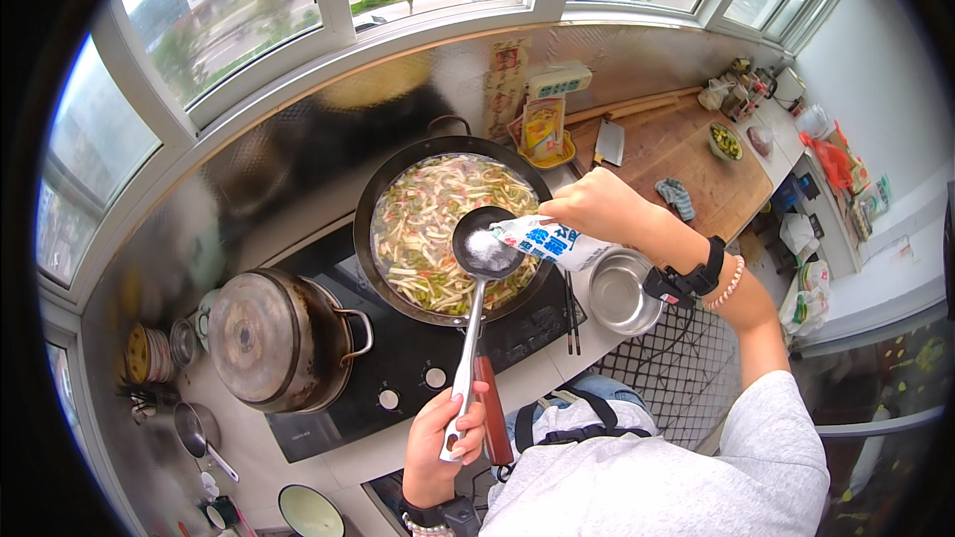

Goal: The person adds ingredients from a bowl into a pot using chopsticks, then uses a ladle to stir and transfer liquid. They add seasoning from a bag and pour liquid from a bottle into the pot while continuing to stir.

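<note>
A metal ladle (475,328) is gripped at its handle by my left hand (448,429), its dark bowl above the wok and holding a heap of white granules (485,247). My right hand (597,201) pinches a white plastic bag with blue printing (552,242), tipped so that its torn corner meets the ladle's bowl. Below, a large black wok (363,253) with a wooden handle (492,418) sits on the cooktop. Pale strips and green and red pieces lie in liquid (425,239) in it.
Left of the wok stands a lidded stockpot (261,343) on the black cooktop (321,432). Right of it are chopsticks (573,321), a steel bowl (623,294) and seasoning packets (543,127). A cleaver (609,142), a cloth (675,198) and a bowl of green pieces (724,142) rest on the wooden board (716,186).
</note>
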The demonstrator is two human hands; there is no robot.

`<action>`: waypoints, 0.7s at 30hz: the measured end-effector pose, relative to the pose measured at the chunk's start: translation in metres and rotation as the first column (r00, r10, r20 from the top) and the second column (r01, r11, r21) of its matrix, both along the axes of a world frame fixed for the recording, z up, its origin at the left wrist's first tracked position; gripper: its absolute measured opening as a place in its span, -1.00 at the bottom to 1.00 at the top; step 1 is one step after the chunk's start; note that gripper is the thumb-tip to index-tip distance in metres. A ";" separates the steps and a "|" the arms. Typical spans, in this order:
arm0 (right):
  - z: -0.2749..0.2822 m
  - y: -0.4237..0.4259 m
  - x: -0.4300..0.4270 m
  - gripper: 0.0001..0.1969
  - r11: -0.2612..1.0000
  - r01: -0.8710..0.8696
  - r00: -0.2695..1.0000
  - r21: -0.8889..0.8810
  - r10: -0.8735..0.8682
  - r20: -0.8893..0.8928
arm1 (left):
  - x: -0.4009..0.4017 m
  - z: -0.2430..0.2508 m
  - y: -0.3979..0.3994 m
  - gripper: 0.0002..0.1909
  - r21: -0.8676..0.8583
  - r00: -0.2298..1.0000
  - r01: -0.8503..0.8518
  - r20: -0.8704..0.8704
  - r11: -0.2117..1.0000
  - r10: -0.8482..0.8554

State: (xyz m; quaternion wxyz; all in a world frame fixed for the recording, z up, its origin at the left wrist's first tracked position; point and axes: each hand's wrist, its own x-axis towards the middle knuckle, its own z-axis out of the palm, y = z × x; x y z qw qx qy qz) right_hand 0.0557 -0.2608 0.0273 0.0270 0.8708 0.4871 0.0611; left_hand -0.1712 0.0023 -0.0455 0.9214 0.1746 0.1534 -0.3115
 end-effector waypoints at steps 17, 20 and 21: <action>-0.026 -0.042 -0.010 -0.80 0.587 0.479 0.845 0.653 -0.105 -0.525 | 0.004 -0.001 0.000 -0.64 0.057 0.998 -0.057 0.018 0.997 0.056; -0.043 -0.060 0.001 -0.77 0.333 0.664 0.693 0.669 0.062 -0.718 | 0.002 -0.004 -0.002 -0.64 0.062 0.997 -0.071 0.020 0.996 0.070; -0.049 -0.064 0.008 -0.76 0.182 0.731 0.624 0.657 0.209 -0.753 | 0.002 -0.003 -0.003 -0.64 0.054 0.997 -0.080 0.023 0.995 0.079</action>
